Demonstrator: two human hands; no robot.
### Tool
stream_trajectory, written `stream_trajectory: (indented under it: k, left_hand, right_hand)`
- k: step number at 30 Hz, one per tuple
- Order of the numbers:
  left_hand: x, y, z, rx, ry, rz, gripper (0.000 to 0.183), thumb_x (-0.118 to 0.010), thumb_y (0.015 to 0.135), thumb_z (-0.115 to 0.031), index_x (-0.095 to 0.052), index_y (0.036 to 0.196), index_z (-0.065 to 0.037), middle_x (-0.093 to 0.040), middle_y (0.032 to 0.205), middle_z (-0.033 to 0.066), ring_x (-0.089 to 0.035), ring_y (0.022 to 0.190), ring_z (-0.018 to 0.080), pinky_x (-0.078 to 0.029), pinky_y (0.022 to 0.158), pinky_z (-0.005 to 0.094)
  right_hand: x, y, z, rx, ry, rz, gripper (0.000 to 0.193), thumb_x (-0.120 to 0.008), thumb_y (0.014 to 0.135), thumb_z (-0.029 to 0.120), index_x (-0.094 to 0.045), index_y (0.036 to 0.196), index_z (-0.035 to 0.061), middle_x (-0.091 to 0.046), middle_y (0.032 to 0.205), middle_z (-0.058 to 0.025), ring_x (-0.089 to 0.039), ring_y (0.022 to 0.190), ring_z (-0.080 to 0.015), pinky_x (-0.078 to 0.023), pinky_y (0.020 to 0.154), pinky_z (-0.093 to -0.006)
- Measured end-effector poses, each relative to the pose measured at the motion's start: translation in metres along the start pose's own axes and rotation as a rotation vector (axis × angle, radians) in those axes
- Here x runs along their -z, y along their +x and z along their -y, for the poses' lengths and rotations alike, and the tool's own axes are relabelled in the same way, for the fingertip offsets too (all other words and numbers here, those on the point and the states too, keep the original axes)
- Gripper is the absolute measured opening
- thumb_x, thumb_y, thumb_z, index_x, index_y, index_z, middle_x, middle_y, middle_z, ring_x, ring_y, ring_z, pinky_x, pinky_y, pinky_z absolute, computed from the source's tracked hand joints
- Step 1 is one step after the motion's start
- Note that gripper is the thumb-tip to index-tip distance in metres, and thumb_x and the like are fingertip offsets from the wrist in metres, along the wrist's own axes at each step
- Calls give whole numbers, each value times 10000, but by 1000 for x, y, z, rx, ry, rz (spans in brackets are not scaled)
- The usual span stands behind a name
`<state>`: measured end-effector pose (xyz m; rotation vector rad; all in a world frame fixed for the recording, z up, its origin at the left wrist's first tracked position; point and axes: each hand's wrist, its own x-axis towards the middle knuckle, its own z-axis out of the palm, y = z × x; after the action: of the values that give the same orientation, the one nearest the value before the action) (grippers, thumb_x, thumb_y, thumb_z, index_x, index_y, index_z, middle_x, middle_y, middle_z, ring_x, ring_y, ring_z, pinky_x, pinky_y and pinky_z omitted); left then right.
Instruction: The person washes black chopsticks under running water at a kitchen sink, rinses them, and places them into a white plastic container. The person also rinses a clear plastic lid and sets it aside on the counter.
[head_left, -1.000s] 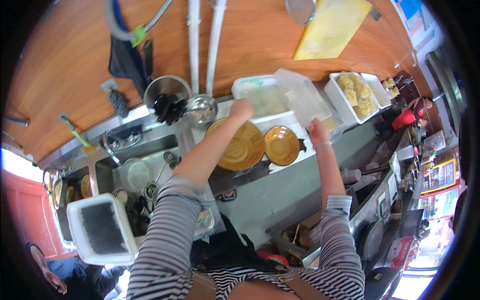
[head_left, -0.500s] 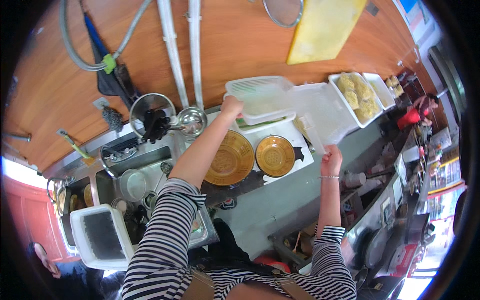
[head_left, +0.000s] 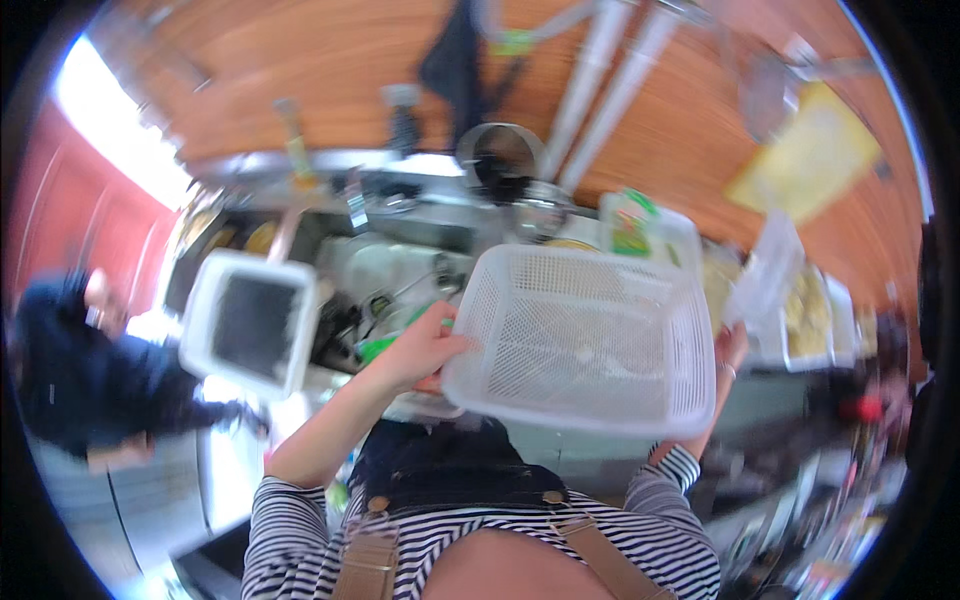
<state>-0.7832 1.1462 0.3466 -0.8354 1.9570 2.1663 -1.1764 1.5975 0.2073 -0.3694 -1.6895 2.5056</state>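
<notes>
My left hand [head_left: 428, 345] is closed on the left rim of a white plastic mesh basket [head_left: 580, 340], held tilted in front of my body above the counter's edge. Only the basket's perforated floor and walls show inside it. Beyond the basket's right end, my right hand [head_left: 733, 345] is closed on a clear, crumpled plastic sheet or bag [head_left: 772, 268], which stands up from the fingers. Part of that hand and wrist is hidden by the basket. Behind the basket stands a white container [head_left: 682, 232] with something green [head_left: 632, 222] in it.
To the left is a metal sink [head_left: 305, 235] with utensils. A white tub [head_left: 192, 330] with dark contents sits at its front. Another person [head_left: 85, 365] stands at far left. Trays of noodle bundles [head_left: 808, 318] lie right, below a yellow board [head_left: 815, 150].
The mesh basket has come off the white container and toward my body in my left hand. My view has swung left, bringing the other person further in. Both hands keep their holds.
</notes>
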Motion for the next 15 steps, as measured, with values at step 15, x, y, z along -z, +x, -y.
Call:
stream_trajectory:
  k: [15]
  left_hand:
    - [168,-334,120,-52,-434,-1355,253,-523,783,-81,-456,1025,-46,-615,847,77,-606,651,117,-484,468,215]
  right_hand:
    - [-115,20,-175,-547,-333,175,520,-597,830,343,-496,1091,-95,-620,939,-156,-622,765,-271,-519,667,-337]
